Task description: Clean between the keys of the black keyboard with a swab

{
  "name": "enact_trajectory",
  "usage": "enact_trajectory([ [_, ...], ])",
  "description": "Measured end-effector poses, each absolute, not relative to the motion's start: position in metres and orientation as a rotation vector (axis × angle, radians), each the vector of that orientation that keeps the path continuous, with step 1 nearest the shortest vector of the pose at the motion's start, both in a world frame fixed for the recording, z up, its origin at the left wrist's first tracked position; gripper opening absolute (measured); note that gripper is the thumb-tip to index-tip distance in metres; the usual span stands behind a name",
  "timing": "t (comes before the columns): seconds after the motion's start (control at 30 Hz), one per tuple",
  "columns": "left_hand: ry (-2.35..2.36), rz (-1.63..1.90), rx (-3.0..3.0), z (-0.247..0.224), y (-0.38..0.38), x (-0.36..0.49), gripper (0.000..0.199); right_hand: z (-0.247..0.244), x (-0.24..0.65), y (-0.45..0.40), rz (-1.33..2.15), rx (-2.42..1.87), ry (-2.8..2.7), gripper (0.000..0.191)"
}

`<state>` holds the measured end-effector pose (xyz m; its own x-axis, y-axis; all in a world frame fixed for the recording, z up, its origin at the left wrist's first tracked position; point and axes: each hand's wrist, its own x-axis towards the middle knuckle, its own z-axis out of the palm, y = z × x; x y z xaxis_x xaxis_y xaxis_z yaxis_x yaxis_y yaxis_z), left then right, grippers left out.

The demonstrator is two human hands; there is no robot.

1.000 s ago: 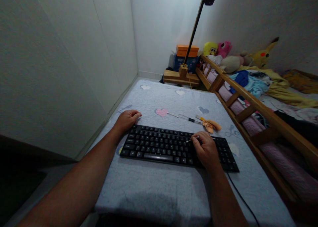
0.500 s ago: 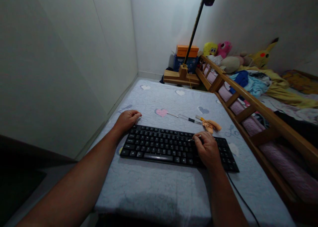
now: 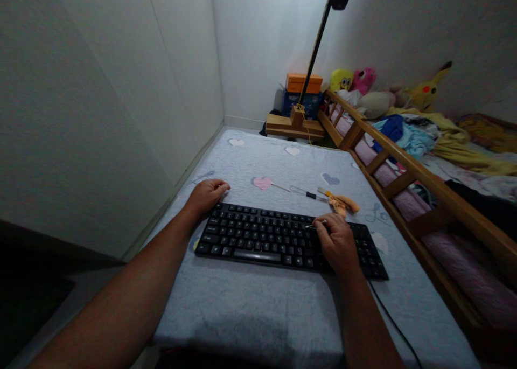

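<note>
A black keyboard (image 3: 258, 233) lies across the cloth-covered table in front of me. Over its right part, my right hand (image 3: 335, 239) is closed, pinching a thin cotton swab (image 3: 315, 225) whose white tip rests near the keys. My left hand (image 3: 207, 194) is at the keyboard's upper left corner, fingers curled and pressed together; whatever may be inside is hidden. Behind the keyboard lie another cotton swab (image 3: 280, 187), a wire tool with a black grip (image 3: 311, 195), a small brush (image 3: 324, 192) with a yellow part, and a crumpled orange cloth (image 3: 343, 203).
The keyboard's cable (image 3: 393, 323) runs off the near right side. A wooden bed rail (image 3: 416, 169) borders the table's right, with bedding and plush toys beyond. White cabinet doors (image 3: 121, 89) stand at left. Past the far edge is a black pole (image 3: 317, 51) on a wooden base.
Almost nothing differs. The cotton swab in my right hand has shifted very slightly; my left hand and the keyboard stay in place.
</note>
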<state>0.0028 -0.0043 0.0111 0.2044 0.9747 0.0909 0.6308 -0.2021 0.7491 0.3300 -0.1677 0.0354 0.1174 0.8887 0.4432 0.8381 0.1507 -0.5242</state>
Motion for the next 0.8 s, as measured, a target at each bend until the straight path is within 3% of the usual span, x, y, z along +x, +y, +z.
enact_trajectory([
  [0.8,1.466,0.787,1.925,0.0077,-0.0017,0.0014,0.038,0.0315,0.3329,-0.166,0.056,-1.722,-1.666,0.018],
])
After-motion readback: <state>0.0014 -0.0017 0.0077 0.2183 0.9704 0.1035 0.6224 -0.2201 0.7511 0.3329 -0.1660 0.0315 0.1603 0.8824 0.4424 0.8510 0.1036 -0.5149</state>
